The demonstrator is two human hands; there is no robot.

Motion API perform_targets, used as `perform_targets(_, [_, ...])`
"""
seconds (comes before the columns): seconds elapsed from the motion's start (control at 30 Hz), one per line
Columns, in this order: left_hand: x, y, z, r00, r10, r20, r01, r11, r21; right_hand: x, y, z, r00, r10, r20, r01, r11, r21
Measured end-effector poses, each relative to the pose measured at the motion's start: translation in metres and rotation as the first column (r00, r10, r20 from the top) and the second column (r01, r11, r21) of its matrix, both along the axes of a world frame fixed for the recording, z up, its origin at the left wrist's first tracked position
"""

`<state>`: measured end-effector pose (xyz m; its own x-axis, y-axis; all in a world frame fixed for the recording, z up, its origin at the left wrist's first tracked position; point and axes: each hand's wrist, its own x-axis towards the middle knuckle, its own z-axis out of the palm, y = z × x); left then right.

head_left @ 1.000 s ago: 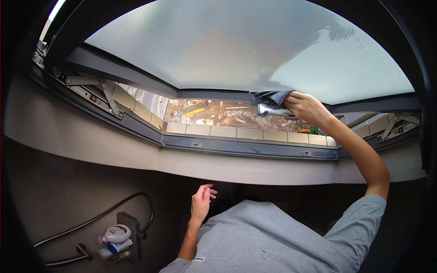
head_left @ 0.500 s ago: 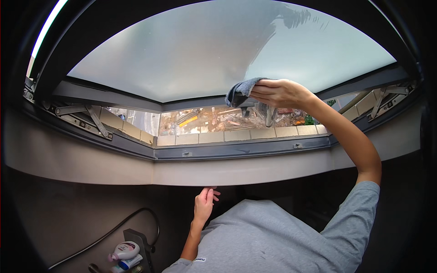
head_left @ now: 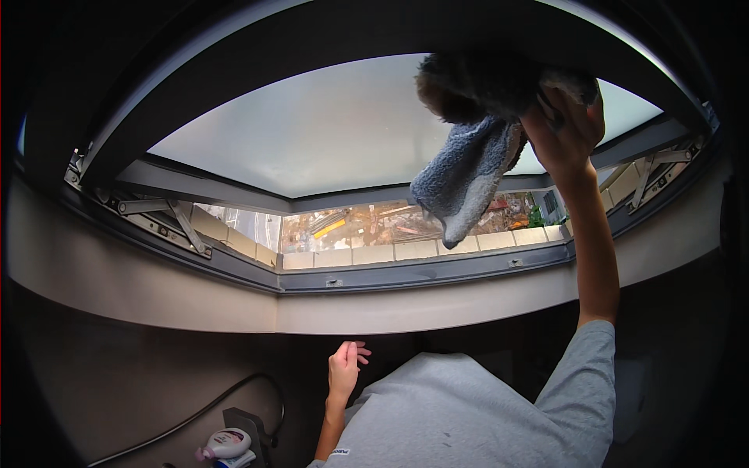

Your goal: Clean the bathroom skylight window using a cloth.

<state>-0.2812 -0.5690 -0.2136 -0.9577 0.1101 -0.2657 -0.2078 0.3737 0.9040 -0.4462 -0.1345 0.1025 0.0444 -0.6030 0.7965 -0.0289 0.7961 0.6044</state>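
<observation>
A fluffy grey-blue cloth (head_left: 476, 168) is bunched in my right hand (head_left: 568, 136), which is raised against the upper right part of the tilted window. One end of the cloth hangs down over the glass pane (head_left: 328, 129) and the gap below it; its upper part is dark in shadow. My fingertips are partly hidden by the cloth. My left hand (head_left: 343, 371) is low, just under the edge of the pale sill (head_left: 421, 312), its fingers loosely bent and a little apart, with nothing in it.
Metal hinge arms (head_left: 168, 214) join the window to its frame (head_left: 406, 274) at both sides. Through the gap, a tiled ledge (head_left: 417, 250) and ground far below show. A pink-and-white bottle (head_left: 228, 443) stands at lower left beside a dark hose (head_left: 211, 405).
My right hand has lifted the cloth from the pane's lower edge to high on the window, and the cloth now hangs down. My left hand has dropped slightly away from the sill edge.
</observation>
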Motion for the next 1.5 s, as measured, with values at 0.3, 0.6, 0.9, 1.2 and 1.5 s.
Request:
perform_targets(0.3, [-0.005, -0.017, -0.006, 1.0, 0.007, 0.002, -0.007, 1.0, 0.014, -0.033, 0.028, -0.171, 0.903, 0.083, 0.421, -0.013, 0.986, -0.166])
perform_targets(0.6, [-0.006, -0.031, -0.009, 1.0, 0.007, 0.014, -0.006, 1.0, -0.012, -0.019, 0.043, -0.231, 0.619, -0.039, 0.784, 0.03, 0.999, 0.026])
perform_targets(0.9, [-0.008, -0.036, -0.013, 1.0, -0.011, 0.015, 0.011, 1.0, -0.027, -0.005, 0.069, -0.176, 0.693, -0.251, 0.676, 0.076, 0.958, 0.277])
perform_targets(1.2, [-0.018, -0.025, -0.021, 0.996, -0.083, 0.021, 0.083, 0.996, -0.013, 0.028, 0.048, -0.017, 0.983, -0.007, 0.186, 0.01, 1.0, -0.019])
perform_targets(1.5, [-0.023, -0.027, -0.025, 0.996, -0.081, 0.033, 0.082, 0.996, -0.018, 0.008, 0.064, -0.082, 0.986, -0.012, 0.164, 0.046, 0.978, -0.201])
